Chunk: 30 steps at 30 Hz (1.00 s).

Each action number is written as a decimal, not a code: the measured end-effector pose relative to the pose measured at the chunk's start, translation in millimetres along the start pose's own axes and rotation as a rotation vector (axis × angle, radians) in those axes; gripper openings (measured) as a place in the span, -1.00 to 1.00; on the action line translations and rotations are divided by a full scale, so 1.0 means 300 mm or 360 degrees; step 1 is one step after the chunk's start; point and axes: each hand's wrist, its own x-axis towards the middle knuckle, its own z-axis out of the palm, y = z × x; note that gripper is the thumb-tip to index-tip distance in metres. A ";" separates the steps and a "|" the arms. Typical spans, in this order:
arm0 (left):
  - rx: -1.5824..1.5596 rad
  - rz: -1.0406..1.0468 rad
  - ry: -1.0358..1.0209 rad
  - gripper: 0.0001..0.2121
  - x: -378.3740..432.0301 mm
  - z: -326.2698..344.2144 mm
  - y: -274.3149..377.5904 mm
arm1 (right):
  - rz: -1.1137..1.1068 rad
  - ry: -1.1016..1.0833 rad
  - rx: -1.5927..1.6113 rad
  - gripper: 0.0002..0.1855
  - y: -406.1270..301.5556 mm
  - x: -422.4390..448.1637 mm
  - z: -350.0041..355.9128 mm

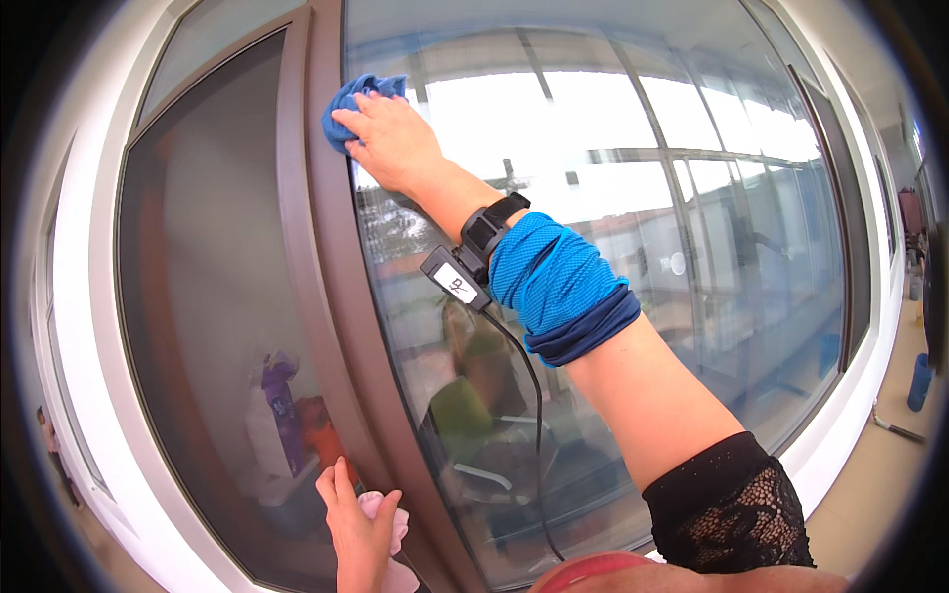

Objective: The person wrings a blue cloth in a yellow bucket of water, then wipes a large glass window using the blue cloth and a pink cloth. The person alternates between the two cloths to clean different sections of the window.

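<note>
My right hand [393, 141] presses a blue cloth [342, 122] against the brown window frame [326, 222], where the frame meets the large glass pane [608, 244]. The fingers are spread over the bunched cloth. Low in the view, my left hand [359, 526] has a pale pink cloth [397, 522] between thumb and palm. Its fingertips are up beside the lower frame, in front of the dark window screen [215, 259]; whether they touch it cannot be told. Part of the pink cloth is hidden behind the hand.
A black device [485, 237] is strapped to my right wrist, and its cable [537, 415] hangs down across the glass. Behind the screen are a purple package [282, 408] and an orange item [319, 430]. A blue cylindrical object [919, 382] stands on the floor at far right.
</note>
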 end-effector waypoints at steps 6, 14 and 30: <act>0.0090 -0.0008 0.0063 -0.20 -0.015 -0.030 -0.147 | -0.0102 -0.0207 -0.0212 -0.56 0.078 0.040 0.035; 0.0295 -0.0193 0.0180 -0.42 -0.152 0.210 0.323 | 0.0351 0.0152 -0.0500 -0.57 1.049 -0.197 -0.552; 0.0083 -0.0073 0.0018 -0.31 -0.009 0.119 0.198 | 0.1773 0.0333 -0.1129 -0.38 1.478 -0.801 -1.182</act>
